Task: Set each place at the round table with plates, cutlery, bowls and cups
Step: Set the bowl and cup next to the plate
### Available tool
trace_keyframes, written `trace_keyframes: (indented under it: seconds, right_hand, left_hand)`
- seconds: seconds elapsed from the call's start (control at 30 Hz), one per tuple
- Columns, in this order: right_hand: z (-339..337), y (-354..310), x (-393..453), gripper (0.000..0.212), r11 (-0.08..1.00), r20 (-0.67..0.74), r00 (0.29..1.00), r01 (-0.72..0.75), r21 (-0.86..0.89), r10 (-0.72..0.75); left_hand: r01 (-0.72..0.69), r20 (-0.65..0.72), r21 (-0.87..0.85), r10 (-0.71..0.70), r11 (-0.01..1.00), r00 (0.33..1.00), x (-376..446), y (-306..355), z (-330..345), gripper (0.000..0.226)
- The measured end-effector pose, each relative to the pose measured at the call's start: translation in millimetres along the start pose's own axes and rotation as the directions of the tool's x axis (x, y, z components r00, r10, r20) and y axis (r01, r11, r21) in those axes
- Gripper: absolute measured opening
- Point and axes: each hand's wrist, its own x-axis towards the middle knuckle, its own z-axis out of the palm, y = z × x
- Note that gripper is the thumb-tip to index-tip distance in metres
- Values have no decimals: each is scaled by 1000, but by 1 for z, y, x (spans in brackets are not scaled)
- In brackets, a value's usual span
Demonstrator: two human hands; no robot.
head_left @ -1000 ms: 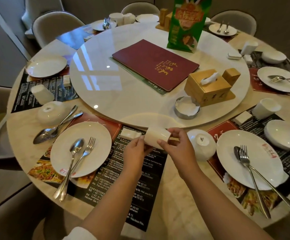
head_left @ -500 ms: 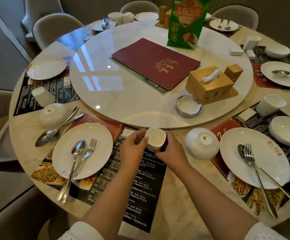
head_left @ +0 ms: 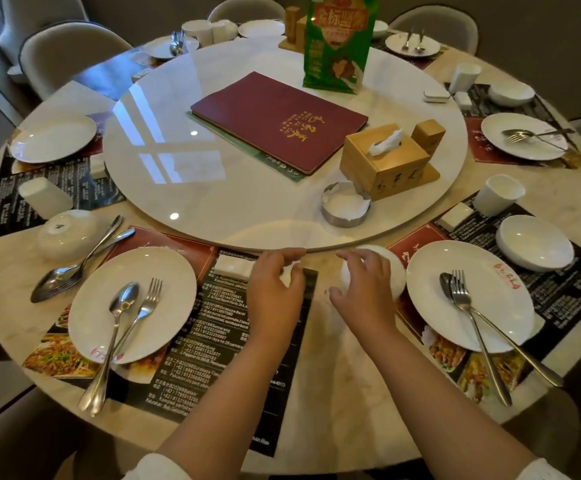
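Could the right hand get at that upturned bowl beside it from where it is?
Probably yes. The right hand hovers right over the upside-down bowl, fingers loosely curled and holding nothing. Nothing lies between them; the plate with its cutlery sits just beyond, to the right.

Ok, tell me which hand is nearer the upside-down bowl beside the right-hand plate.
Right. The right hand hovers directly over the upside-down bowl, covering part of it. The left hand is farther to the bowl's left, over the black placemat.
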Motion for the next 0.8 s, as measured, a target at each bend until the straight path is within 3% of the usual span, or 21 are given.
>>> trace_keyframes:
  seconds: [0.1, 0.2, 0.3, 0.47, 0.6, 0.7, 0.73, 0.8]
  right_hand:
    - [-11, 23, 9, 83, 974, 57, 998, -4, -229, 17]
    - [-18, 39, 25, 97, 939, 174, 982, -8, -345, 72]
    - [-22, 47, 38, 107, 936, 284, 952, -5, -352, 112]
    - [-24, 46, 44, 111, 951, 277, 957, 1, -309, 89]
    - [-32, 40, 36, 108, 987, 286, 956, -20, -160, 65]
    - [-43, 33, 22, 101, 990, 253, 966, -89, 110, 59]
    - [-48, 30, 16, 98, 958, 262, 962, -141, 248, 74]
    - [-57, 23, 5, 89, 794, 325, 939, -278, 540, 107]
  left_hand:
    - [27, 68, -80, -22, 996, 997, -7, 8, 21, 24]
    - [82, 92, -136, -70, 987, 993, -11, 8, 39, 26]
    - [96, 116, -123, -82, 988, 990, -11, 5, 51, 29]
    - [138, 120, -124, -123, 983, 985, -8, 2, 56, 31]
    - [124, 108, -125, -111, 984, 988, 0, 9, 50, 35]
    - [146, 119, -181, -126, 973, 985, 7, 12, 42, 35]
    - [156, 130, -195, -132, 968, 983, 9, 12, 40, 36]
    - [179, 163, -208, -146, 962, 976, 12, 12, 36, 35]
